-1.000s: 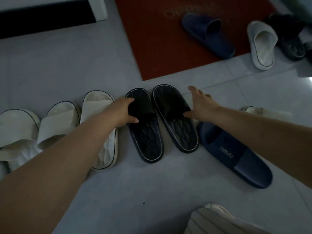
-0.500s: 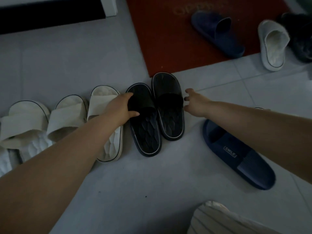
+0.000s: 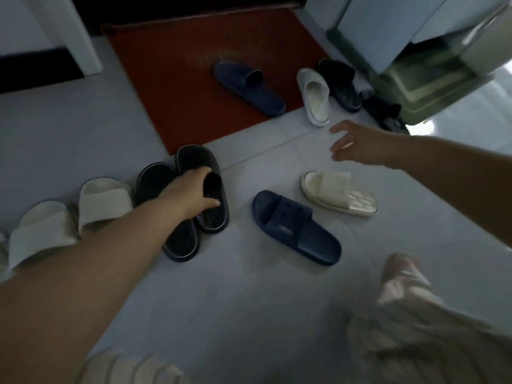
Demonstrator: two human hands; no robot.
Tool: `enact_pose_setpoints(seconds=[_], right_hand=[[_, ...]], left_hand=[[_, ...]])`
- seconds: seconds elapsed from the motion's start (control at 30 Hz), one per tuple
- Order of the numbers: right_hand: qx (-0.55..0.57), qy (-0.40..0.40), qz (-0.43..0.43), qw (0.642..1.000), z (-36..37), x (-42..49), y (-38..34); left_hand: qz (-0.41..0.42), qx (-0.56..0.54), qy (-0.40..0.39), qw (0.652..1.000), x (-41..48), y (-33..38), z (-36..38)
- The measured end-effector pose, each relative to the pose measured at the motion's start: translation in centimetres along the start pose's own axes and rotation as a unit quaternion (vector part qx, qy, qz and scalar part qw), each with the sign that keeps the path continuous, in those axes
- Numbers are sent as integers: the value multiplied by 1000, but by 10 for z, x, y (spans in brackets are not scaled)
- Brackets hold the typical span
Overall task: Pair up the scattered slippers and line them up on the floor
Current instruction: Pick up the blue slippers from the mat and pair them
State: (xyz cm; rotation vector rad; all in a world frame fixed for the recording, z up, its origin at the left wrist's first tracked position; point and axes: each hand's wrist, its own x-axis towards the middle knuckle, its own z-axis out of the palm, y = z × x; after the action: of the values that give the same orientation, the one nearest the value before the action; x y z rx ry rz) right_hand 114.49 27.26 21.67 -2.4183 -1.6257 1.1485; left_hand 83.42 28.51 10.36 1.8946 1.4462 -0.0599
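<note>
- Left hand [image 3: 191,199] grips black slipper [image 3: 198,159] by the strap; forearm [image 3: 110,259] partly hides its mate [image 3: 155,178].
- Right hand [image 3: 357,146] spread, empty.
- Far dark shoes [image 3: 340,81] blurred.

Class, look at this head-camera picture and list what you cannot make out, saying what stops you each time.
All in the head view:
- Left black slipper: middle hidden by the left forearm.
- White slippers at left: heels under that forearm, outermost cut by the edge.
- Dark shoes at upper right: too dark to count.
- Mat lettering: blurred.
- Near navy slipper's label: too small.
</note>
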Motion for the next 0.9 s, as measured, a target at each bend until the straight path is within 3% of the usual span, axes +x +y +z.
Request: enact_pose_setpoints(seconds=[0.1,0.2,0.33,0.43,0.63,0.77,0.9], right_hand=[[3,-28,-24,999,0,23,22],[4,-60,-69,996,4,71,44],[4,-95,-142,985,6,146,48],[7,-101,-188,977,3,210,37],[182,-128,-156,962,-9,301,28],[215,-163,-123,955,-27,318,40],[159,-170,-153,961,-38,340,35]], left_hand=[[59,-19,-17,998,17,46,20],[56,-3,-64,996,44,93,68],[-109,13,-154,982,73,144,145],[-212,42,-168,962,91,153,167],[-244,66,-114,961,125,148,112],[-282,71,-115,950,147,150,67],[-278,91,-132,947,174,143,53]])
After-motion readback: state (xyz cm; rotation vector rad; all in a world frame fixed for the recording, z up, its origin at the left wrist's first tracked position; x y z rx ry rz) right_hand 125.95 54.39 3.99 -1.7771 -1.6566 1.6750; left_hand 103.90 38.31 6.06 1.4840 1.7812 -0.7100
